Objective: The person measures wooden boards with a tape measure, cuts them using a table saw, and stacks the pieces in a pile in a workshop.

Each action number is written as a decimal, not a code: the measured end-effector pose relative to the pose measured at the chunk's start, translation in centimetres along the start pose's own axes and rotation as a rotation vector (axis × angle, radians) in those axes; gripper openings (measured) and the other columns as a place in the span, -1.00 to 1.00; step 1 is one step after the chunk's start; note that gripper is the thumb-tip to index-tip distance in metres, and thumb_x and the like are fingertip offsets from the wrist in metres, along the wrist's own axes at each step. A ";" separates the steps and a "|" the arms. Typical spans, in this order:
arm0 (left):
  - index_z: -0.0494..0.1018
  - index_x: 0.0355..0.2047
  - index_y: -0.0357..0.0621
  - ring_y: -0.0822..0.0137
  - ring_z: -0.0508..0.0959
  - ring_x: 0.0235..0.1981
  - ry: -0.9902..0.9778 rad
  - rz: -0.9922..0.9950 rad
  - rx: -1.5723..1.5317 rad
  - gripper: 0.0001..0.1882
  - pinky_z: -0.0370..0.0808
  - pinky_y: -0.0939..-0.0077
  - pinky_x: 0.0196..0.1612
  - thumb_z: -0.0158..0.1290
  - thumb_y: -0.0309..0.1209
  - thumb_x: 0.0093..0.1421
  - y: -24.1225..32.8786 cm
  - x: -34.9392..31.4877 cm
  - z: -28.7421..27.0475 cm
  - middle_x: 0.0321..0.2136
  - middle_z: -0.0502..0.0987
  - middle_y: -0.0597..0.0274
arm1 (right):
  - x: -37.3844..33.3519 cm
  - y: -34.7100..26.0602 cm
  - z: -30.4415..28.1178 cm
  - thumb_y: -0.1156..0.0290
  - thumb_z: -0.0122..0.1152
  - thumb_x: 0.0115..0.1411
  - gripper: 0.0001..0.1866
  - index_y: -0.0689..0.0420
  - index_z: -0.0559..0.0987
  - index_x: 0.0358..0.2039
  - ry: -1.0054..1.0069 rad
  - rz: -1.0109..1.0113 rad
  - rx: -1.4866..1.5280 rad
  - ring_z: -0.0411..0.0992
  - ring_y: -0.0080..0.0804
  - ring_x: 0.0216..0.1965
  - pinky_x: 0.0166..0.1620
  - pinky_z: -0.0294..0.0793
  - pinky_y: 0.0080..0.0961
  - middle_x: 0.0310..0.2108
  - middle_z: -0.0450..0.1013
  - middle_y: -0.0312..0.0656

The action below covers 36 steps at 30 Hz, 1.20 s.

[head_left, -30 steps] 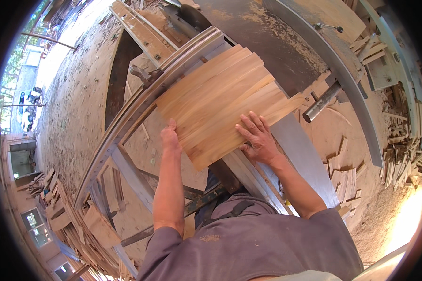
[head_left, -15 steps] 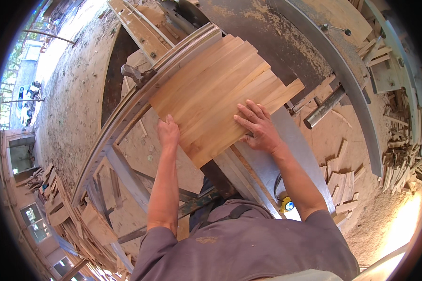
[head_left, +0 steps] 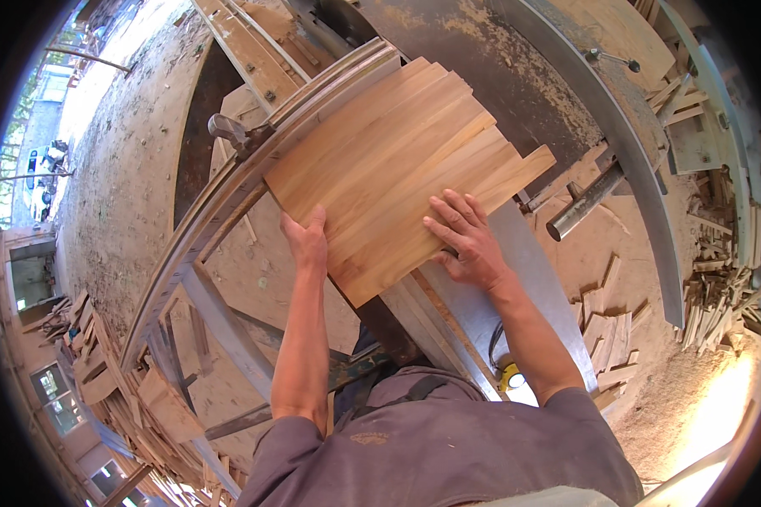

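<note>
A pale brown wood panel [head_left: 397, 160], made of several strips side by side, lies flat in front of me. Its strips end unevenly at the far right, like steps. My left hand [head_left: 307, 241] grips the panel's near left edge, thumb on top and the other fingers mostly hidden beyond or below the edge. At the near right edge, my right hand [head_left: 472, 245] has its fingers over the top face and its thumb down by the edge. Along its far left side the panel lies against a long fence-like rail [head_left: 330, 93].
A metal clamp-like fitting [head_left: 232, 133] sticks out from the rail. To the right run a long grey metal bar [head_left: 630, 139] and a round metal tube [head_left: 585, 203]. A yellow tape measure [head_left: 511, 377] lies by my right arm. Wood offcuts [head_left: 613, 338] are piled on the right.
My left thumb has spread further from the fingers on the panel's edge. The panel and my right hand have shifted only slightly, and the whole view has turned a little.
</note>
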State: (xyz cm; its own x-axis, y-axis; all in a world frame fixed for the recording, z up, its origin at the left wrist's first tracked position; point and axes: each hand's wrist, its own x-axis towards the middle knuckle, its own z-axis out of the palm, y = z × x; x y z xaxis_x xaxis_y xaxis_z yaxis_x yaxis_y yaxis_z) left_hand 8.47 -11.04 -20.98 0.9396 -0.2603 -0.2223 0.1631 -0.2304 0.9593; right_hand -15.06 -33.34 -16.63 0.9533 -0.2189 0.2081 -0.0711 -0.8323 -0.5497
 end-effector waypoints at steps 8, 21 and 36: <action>0.07 0.36 -0.41 0.01 0.30 0.27 0.042 0.025 0.060 -0.23 0.23 0.20 0.35 0.21 -0.35 0.29 -0.3 0.3 0.0 0.26 0.20 -0.16 | 0.4 -0.2 -0.2 0.21 0.55 -0.15 -0.17 -0.04 0.52 0.23 -0.053 0.002 -0.028 0.01 -0.15 0.51 0.51 -0.09 -0.09 0.44 0.20 -0.20; 0.07 0.35 -0.42 -0.09 0.27 0.29 0.068 -0.015 0.213 -0.08 0.21 0.10 0.37 0.32 -0.20 0.19 0.2 1.0 0.4 0.27 0.18 -0.24 | 0.8 -0.6 0.5 0.12 0.49 -0.04 -0.11 0.13 0.41 0.31 -0.096 -0.041 -0.091 -0.04 -0.11 0.52 0.52 -0.14 -0.06 0.46 0.13 -0.09; -0.02 0.40 -0.41 -0.08 0.11 0.40 -0.080 -0.027 0.241 0.01 0.08 0.12 0.44 0.32 -0.14 0.19 2.0 1.3 -0.9 0.35 0.07 -0.27 | 2.8 -1.5 0.6 -0.10 0.44 -0.04 0.04 0.02 0.28 0.41 -0.162 0.011 -0.224 -0.09 -0.12 0.52 0.52 -0.15 -0.13 0.50 0.03 -0.14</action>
State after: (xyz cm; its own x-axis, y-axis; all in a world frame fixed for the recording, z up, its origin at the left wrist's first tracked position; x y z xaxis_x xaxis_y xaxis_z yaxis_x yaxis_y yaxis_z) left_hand 10.30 -10.95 -19.13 0.9076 -0.3223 -0.2691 0.1022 -0.4522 0.8861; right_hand -12.09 -32.44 -15.70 0.9853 -0.1595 0.0612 -0.1278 -0.9260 -0.3552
